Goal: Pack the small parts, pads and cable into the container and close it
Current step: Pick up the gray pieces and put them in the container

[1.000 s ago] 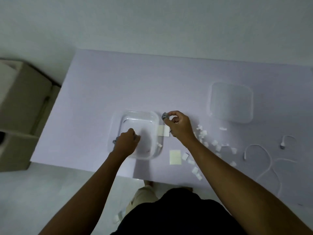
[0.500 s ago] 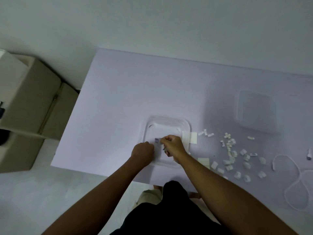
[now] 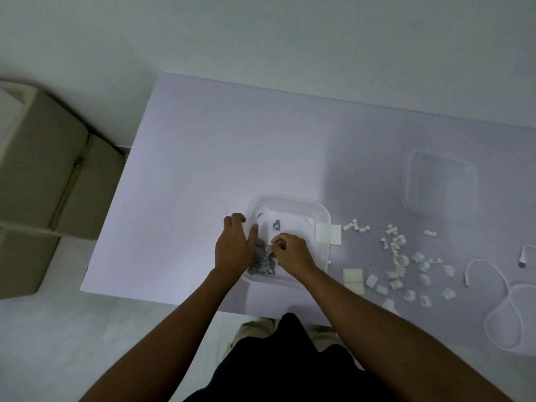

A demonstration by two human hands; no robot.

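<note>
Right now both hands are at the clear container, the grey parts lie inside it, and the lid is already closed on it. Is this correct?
Not quite. The head view shows the lid lying apart on the table, and the container open. Both the left hand and right hand are at it, the grey parts inside.

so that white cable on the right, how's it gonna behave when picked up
Probably floppy: the white cable lies in loose curves and a loop on the table. It looks thin, so likely light. Lifted at one point, its plug end may dangle and drag nearby white clips.
</note>
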